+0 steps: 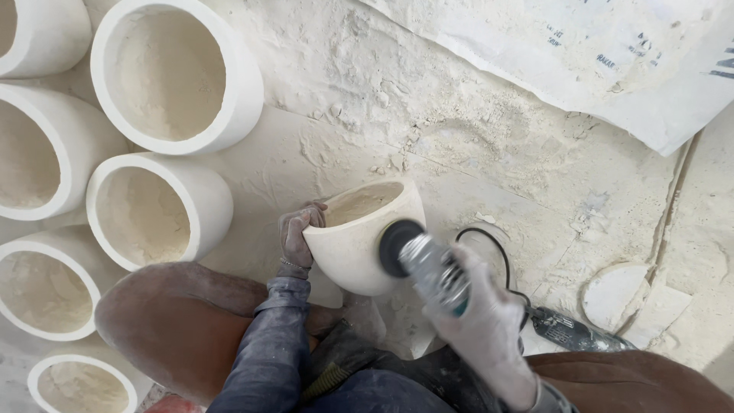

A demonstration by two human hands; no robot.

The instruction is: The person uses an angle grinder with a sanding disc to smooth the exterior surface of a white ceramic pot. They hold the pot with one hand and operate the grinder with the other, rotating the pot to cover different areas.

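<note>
The left hand [299,233], covered in pale dust, is clamped on the rim of a small cream-white stone bowl with a rounded body [359,241]; its fingers hook over the edge while the bowl lies tilted on its side, with the mouth turned up and away from the person. The right hand [489,329], in a dusty whitish glove, is closed around the grey metal body of a handheld angle grinder [436,271], and the black round sanding disc [397,246] of this tool touches the outer wall of the bowl, just to the right of the left hand. The two hands are apart, with the bowl between them. A black power cable [497,248] curls on the ground just beyond the right hand. To the left of the left hand, several larger white cylindrical stone pots [172,73] lie close together with their open mouths facing up. The ground covered with pale stone powder [428,115] spreads beyond both hands, and a dusty white sheet [612,61] lies far beyond the right hand.
</note>
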